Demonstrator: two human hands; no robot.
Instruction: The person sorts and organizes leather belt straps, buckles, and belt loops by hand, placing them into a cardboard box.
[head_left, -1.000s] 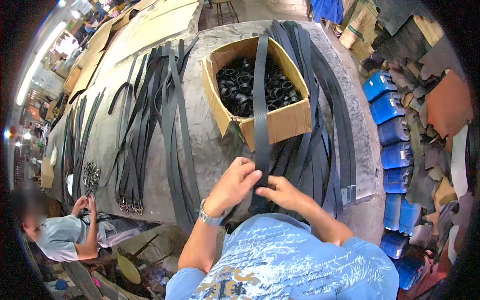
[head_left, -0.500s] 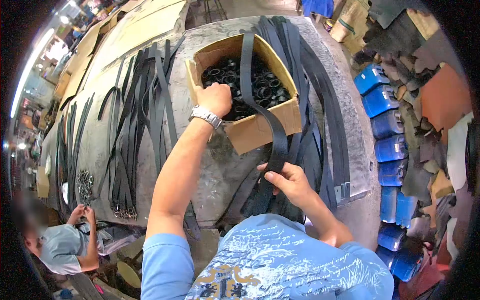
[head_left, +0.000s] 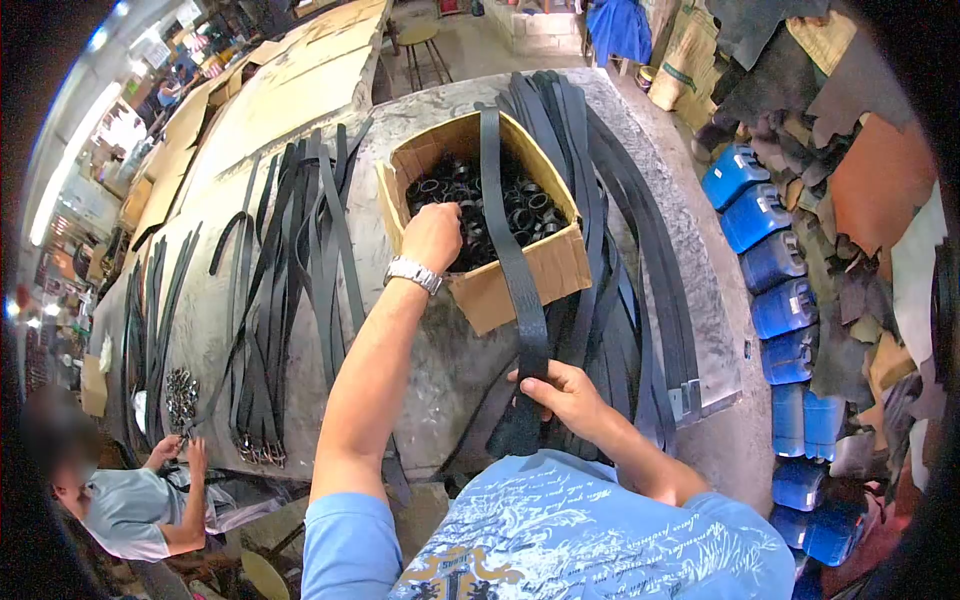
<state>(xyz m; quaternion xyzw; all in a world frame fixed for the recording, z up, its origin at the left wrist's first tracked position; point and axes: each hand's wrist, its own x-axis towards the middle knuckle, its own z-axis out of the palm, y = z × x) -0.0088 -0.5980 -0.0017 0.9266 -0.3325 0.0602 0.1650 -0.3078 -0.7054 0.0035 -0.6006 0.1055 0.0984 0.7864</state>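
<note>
My left hand (head_left: pixel 433 236) is over the left side of the cardboard box (head_left: pixel 538 272), its fingers curled down among the black rings (head_left: pixel 526 205); what they hold, if anything, is hidden. A long black strap (head_left: pixel 513 262) lies across the box and hangs over its near side. Near my body, my right hand (head_left: pixel 562 393) pinches this strap between thumb and fingers. More black straps (head_left: pixel 655 260) lie on the table just right of the box.
Bundles of black straps (head_left: pixel 290 240) with metal buckles lie on the grey table (head_left: pixel 385 330) at left. A co-worker (head_left: pixel 135 510) handles something at the lower left. Blue jugs (head_left: pixel 778 255) line the floor at right, beside leather pieces (head_left: pixel 885 200).
The view has shifted, so the box and table appear lower. The strap in my right hand now hangs straighter. My left hand remains at the rings, its fingers curled.
</note>
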